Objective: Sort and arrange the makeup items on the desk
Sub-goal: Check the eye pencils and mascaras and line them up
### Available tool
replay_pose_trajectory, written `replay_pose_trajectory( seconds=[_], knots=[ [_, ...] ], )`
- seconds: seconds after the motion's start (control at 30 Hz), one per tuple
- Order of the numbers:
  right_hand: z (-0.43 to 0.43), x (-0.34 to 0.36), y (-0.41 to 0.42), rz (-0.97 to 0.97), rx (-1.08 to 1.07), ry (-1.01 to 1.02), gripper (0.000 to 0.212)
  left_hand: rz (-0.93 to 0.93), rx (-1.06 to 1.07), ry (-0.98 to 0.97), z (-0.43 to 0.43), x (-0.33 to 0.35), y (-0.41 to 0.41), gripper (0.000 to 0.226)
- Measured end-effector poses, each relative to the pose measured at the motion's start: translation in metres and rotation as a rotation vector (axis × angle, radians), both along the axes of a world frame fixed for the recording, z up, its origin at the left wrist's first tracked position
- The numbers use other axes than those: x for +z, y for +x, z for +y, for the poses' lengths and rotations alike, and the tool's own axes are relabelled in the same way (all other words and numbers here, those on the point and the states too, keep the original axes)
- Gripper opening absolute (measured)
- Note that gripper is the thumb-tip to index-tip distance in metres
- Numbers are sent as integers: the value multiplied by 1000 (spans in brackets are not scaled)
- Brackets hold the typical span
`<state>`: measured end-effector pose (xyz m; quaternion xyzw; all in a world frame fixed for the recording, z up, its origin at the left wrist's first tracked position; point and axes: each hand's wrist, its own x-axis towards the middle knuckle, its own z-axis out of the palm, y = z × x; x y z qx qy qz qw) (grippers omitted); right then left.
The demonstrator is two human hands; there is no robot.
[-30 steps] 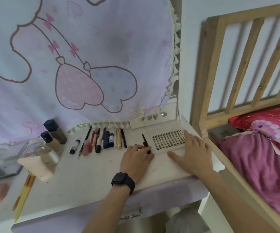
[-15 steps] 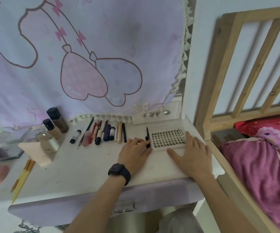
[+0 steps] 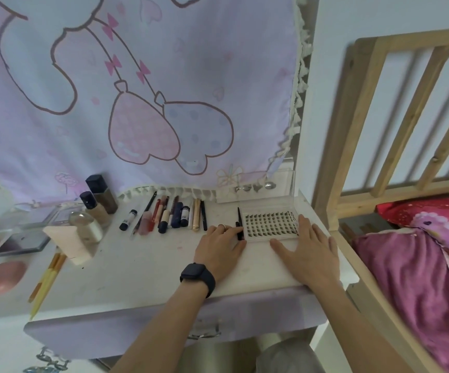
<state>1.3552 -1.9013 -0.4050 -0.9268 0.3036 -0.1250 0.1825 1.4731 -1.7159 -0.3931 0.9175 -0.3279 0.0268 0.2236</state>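
1. Risk sits with the black stick [image 3: 239, 223]. It is thin, so too firm a nudge from the left hand [image 3: 219, 246] could roll it against the lash box [image 3: 270, 224] or skew it.
2. The box looks light, I judge. The right hand [image 3: 308, 251], pressing at its corner, could slide it toward the counter's [image 3: 137, 265] right edge, which is near, and off toward the bed [image 3: 420, 265].
3. The left hand lies flat on the counter with its fingers loosely extended, gripping nothing. One fingertip touches the stick's near end.
4. The right hand is spread flat with straight fingers and holds nothing. Its fingertips rest against the box's right side, and its thumb lies along the near edge.
5. The stick lies just beside the box's left edge, at the back right of the counter. The pens [image 3: 169, 216] lie in a row further left, apart from it.
6. A second ago the stick's far tip leaned left, away from the box. Now it runs parallel to that edge, close beside it. The box, the pens and both hands sit much as they did.
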Motion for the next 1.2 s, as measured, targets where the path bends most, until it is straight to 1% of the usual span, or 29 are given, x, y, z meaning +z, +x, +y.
replay_pose_trajectory(
  seconds=[0.1,0.17,0.23,0.3,0.37,0.4,0.47,0.53,0.67,0.8,0.9,0.97,1.07,1.13,1.2],
  knots=[
    [0,0,-4,-25,12,-12,93,32,-17,-27,9,5,-5,41],
    [6,-1,-10,-139,14,-79,82,8,-9,-41,23,6,-7,39],
    [15,-7,-15,-306,24,-161,63,-40,35,-41,39,5,-3,38],
    [31,-16,-17,-429,100,-241,46,-76,104,-26,54,6,5,38],
    [51,-20,-12,-460,237,-284,42,-96,170,-12,64,9,15,38],
    [61,-20,-8,-442,304,-289,41,-104,197,-8,68,10,19,38],
    [75,-16,2,-322,395,-290,43,-112,234,5,70,14,25,38],
    [81,-14,6,-213,424,-291,45,-124,254,26,69,15,29,37],
    [81,-17,5,-163,417,-253,50,-178,272,87,59,17,37,36],
    [81,-18,3,-148,427,-206,51,-234,332,232,36,19,44,48],
    [81,-18,3,-156,427,-189,48,-242,363,320,20,20,47,50],
    [80,-18,2,-162,426,-184,47,-235,380,365,14,21,48,44],
    [80,-18,1,-150,429,-182,47,-210,380,415,8,26,48,27],
    [80,-19,0,-151,423,-182,47,-173,378,401,7,30,48,19],
    [79,-19,0,-156,420,-182,48,-127,386,351,11,33,47,16]
  ],
)
